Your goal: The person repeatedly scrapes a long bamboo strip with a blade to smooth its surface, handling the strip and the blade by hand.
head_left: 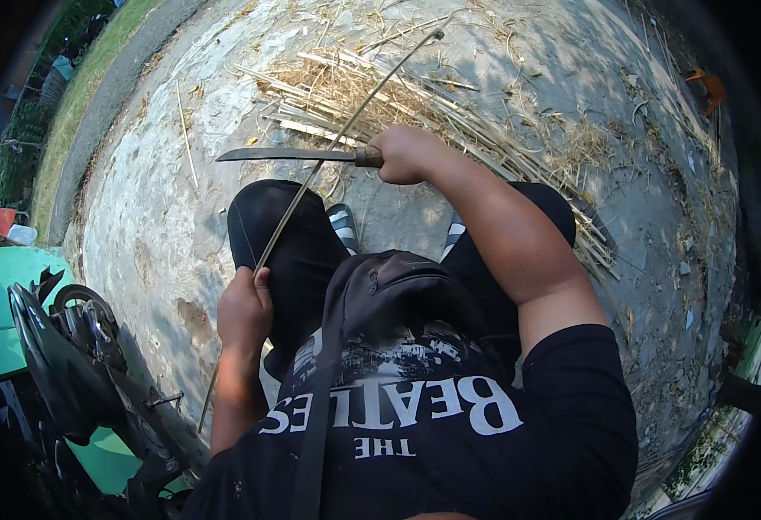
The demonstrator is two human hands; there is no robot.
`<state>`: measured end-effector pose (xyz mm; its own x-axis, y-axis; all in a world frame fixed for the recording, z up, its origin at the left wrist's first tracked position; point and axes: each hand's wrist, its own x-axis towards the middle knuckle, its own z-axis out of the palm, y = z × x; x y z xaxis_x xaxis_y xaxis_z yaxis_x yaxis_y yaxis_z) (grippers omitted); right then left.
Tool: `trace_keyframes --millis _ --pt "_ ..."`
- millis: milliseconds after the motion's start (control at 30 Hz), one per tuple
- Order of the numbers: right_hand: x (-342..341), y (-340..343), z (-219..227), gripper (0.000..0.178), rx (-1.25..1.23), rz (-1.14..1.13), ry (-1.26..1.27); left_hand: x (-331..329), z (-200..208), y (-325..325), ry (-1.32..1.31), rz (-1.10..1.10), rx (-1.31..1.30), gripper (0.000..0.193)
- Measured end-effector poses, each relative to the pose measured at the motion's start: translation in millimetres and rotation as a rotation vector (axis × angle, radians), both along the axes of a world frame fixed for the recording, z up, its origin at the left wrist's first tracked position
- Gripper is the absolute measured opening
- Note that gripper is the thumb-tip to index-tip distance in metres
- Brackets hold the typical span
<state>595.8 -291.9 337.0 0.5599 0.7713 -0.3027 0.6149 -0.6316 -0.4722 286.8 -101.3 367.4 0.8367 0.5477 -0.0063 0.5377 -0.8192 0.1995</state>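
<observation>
Our left hand (245,314) has its fingers closed round the long thin stick (287,217), thumb on the upper side, just near of the left knee (263,204); the stick slants from near left, past the wrist, to far right over the pile of pale strips (484,143). Our right hand (408,156) has its fingers wrapped fully round the wooden handle (368,157) of the machete, whose blade (268,154) points left and crosses the stick beyond the knee. Whether the edge bites or merely rests there, we cannot tell. Step looks like trimming or paring the stick, by our judgement. To do it well: pinch firmly so the stick cannot roll, lay the blade at a shallow angle, and take light, even strokes away from the holding hand. The long far end probably whips, so we would work nearer the grip in short lengths and feed the stick on between strokes. Main hazard, we judge: a slip toward the left knee or the thumb; better to turn the stick's line outside the leg.
</observation>
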Motion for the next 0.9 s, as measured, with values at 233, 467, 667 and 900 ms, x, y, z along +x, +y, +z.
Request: trace_keyframes --millis 233,467,667,900 --pt "-25.0 5.3 22.7 0.03 0.059 0.028 -0.096 -11.6 -13.0 5.9 -0.05 -0.019 0.004 0.044" --pt "-14.3 2.4 16.0 0.028 0.02 -0.002 -0.124 -5.9 -12.9 0.8 -0.053 -0.023 0.036 0.043" --pt "-6.5 0.9 14.7 0.029 0.036 0.049 -0.11 -10.9 -17.7 6.8 -0.094 -0.043 0.036 0.043" --pt "-15.0 4.1 17.9 0.029 0.07 0.004 -0.085 -9.9 -14.3 7.8 -0.02 -0.052 0.038 0.042"
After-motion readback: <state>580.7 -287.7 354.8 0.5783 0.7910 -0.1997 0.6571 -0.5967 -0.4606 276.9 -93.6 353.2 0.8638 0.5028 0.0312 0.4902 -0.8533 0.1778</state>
